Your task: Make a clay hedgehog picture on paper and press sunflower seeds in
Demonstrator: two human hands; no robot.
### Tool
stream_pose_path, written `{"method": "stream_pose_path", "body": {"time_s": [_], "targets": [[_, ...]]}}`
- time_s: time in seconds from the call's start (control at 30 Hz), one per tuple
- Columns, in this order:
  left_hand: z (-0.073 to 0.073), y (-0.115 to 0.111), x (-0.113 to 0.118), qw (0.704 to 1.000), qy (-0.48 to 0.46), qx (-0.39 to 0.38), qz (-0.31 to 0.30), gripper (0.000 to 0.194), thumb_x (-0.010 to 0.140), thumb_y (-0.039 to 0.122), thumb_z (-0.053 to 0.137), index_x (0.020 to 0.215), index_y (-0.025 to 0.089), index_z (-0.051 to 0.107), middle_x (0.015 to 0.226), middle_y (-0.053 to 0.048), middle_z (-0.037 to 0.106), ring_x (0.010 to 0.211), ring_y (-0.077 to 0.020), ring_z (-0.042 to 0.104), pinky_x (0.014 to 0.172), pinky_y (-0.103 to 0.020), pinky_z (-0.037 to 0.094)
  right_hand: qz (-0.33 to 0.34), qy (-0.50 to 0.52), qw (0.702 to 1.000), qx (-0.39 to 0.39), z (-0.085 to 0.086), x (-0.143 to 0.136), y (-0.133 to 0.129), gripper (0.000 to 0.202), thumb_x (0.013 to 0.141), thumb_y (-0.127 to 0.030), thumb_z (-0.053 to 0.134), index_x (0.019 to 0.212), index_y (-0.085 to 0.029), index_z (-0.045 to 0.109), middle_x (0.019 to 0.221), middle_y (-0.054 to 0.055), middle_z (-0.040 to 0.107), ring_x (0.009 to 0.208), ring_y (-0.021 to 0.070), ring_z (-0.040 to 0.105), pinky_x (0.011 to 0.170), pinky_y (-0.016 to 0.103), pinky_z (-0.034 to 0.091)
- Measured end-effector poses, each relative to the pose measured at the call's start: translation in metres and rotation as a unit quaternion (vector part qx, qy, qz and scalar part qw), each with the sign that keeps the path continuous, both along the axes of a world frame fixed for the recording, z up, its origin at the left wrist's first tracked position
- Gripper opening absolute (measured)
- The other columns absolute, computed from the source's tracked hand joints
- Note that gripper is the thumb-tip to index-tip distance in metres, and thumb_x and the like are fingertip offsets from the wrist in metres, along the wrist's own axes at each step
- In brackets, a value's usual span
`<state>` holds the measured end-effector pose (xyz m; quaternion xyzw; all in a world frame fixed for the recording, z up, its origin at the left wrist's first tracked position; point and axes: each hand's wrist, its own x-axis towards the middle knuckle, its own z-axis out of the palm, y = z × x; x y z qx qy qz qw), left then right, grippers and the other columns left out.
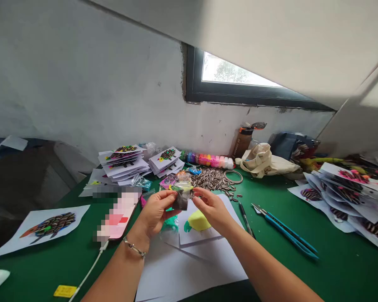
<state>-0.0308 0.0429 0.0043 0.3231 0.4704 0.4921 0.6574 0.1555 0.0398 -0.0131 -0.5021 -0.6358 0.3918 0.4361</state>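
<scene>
Between my hands is a small clear plastic bag with a dark lump, apparently black modelling clay (182, 201), in it. My left hand (154, 212) pinches the bag's left side, thumb on top. The fingers of my right hand (212, 208) are bent together at its upper right edge. Beneath them lies a white card (228, 212) bearing a flat yellow clay shape (199, 220) and a green clay piece (187, 227) at its left. A bag of green clay (170, 224) sits beside the card, partly behind my left hand.
Sunflower seeds (212, 180) lie behind my hands near a tape ring (233, 177). A pen (245, 218) and blue tweezers (290, 233) are at right. Card stacks (122, 165) (349, 193) flank the green table. A phone (122, 214) with a cable lies left.
</scene>
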Motion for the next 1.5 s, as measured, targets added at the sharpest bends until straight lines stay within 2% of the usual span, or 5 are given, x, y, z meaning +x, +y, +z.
{"method": "stream_pose_path", "body": {"time_s": [0.37, 0.6, 0.87, 1.27, 1.5], "targets": [[-0.015, -0.012, 0.030, 0.984, 0.023, 0.030, -0.175, 0.041, 0.073, 0.052, 0.071, 0.089, 0.014, 0.067, 0.088, -0.008, 0.067, 0.084, -0.0200, 0.063, 0.071, -0.034, 0.055, -0.016, 0.252, 0.962, -0.107, -0.007, 0.012, -0.019, 0.024, 0.072, -0.035, 0.069, 0.076, -0.018, 0.053, 0.064, -0.005, 0.052, 0.055, 0.0085, 0.048, 0.056, 0.023, 0.038], [-0.018, -0.012, 0.038, 0.985, 0.105, 0.060, -0.127, 0.040, 0.065, 0.049, 0.078, 0.079, 0.013, 0.066, 0.073, -0.002, 0.062, 0.067, -0.0144, 0.059, 0.064, -0.028, 0.051, -0.025, 0.175, 0.983, -0.049, -0.007, 0.018, -0.020, 0.025, 0.075, -0.033, 0.065, 0.094, -0.019, 0.058, 0.072, -0.002, 0.056, 0.061, 0.0121, 0.053, 0.058, 0.025, 0.043], [-0.014, -0.014, 0.037, 0.966, 0.168, 0.146, -0.130, 0.032, 0.075, 0.043, 0.069, 0.072, 0.012, 0.065, 0.064, 0.001, 0.055, 0.061, -0.0102, 0.049, 0.057, -0.022, 0.040, -0.045, -0.067, 0.971, 0.227, -0.010, 0.022, -0.028, 0.016, 0.087, -0.021, 0.052, 0.099, -0.022, 0.062, 0.100, 0.006, 0.061, 0.084, 0.0176, 0.059, 0.075, 0.032, 0.048], [-0.015, -0.020, 0.043, 0.952, 0.213, 0.159, -0.154, 0.035, 0.074, 0.048, 0.066, 0.068, 0.013, 0.062, 0.060, -0.002, 0.059, 0.057, -0.0134, 0.054, 0.056, -0.026, 0.042, -0.040, -0.158, 0.971, 0.175, -0.012, 0.024, -0.028, 0.010, 0.085, -0.025, 0.056, 0.077, -0.021, 0.053, 0.080, 0.003, 0.057, 0.078, 0.0196, 0.053, 0.067, 0.031, 0.043], [-0.014, -0.018, 0.041, 0.960, 0.183, 0.156, -0.145, 0.039, 0.073, 0.051, 0.068, 0.073, 0.012, 0.064, 0.062, 0.000, 0.056, 0.055, -0.0103, 0.050, 0.053, -0.023, 0.040, 0.020, -0.060, 0.989, 0.135, -0.010, 0.023, -0.027, 0.012, 0.085, -0.023, 0.055, 0.088, -0.023, 0.066, 0.092, 0.004, 0.064, 0.086, 0.0186, 0.061, 0.076, 0.031, 0.047]]}}
